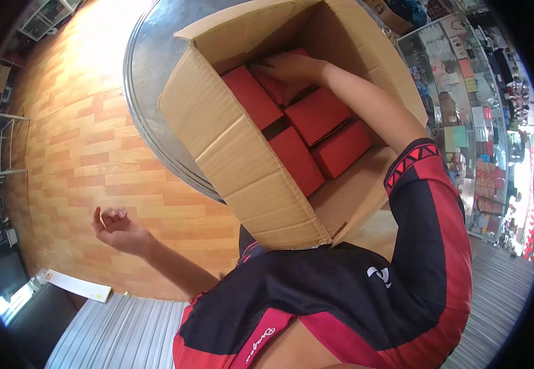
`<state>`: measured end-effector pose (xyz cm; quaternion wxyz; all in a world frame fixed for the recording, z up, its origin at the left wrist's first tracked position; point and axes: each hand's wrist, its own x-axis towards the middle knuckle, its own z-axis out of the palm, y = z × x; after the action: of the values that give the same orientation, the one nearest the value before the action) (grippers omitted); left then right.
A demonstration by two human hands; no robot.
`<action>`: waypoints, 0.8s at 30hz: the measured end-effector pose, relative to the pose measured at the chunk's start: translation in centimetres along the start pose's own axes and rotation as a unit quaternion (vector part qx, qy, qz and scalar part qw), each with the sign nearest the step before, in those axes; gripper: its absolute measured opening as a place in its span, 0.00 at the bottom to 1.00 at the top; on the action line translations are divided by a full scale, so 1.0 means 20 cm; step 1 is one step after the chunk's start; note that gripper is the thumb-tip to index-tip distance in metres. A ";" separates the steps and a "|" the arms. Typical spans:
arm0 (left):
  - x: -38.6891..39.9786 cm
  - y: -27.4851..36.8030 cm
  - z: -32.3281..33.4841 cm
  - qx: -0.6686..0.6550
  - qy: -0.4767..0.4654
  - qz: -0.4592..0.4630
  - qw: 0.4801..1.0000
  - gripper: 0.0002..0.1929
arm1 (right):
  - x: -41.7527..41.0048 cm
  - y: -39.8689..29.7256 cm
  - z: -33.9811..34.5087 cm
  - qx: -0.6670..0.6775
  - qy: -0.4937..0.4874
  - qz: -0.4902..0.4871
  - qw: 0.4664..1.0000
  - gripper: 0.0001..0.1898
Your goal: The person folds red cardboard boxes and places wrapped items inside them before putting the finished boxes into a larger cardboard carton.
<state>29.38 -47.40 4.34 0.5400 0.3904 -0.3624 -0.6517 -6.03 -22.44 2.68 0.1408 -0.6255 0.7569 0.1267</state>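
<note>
An open cardboard box [244,157] stands tilted in front of me on a round grey table [156,92], its near corner against my shirt. Several red boxes [317,115] lie inside it. My right hand [290,71] reaches into the far part of the carton and rests on a red box [271,87]; its fingertips are in shadow, so whether they grip it cannot be told. My left hand [119,228] is off to the left above the wooden floor, palm up with loosely curled fingers, holding nothing.
Glass display cases [461,115] with many small goods stand at the right. Ribbed grey metal [124,327] runs behind me. A white strip-shaped panel [80,286] lies at the lower left, and metal racks [6,143] are at the far left.
</note>
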 end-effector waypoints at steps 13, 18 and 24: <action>-0.23 0.09 0.58 0.049 -0.206 0.148 0.966 0.09 | -0.59 -0.13 -0.62 0.039 0.348 0.039 0.936 0.49; -0.48 0.28 0.87 0.249 -0.514 0.301 0.764 0.07 | -1.15 -0.15 -0.70 0.082 0.535 0.085 0.837 0.49; -0.77 -0.01 1.26 0.391 -0.722 0.480 0.310 0.25 | -1.97 -0.23 -0.18 0.387 0.850 0.231 0.274 0.24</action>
<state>8.31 -30.90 16.94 0.0659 -0.3119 -0.9441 -0.0834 5.23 11.22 20.57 -0.3922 -0.0494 0.5204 -0.7569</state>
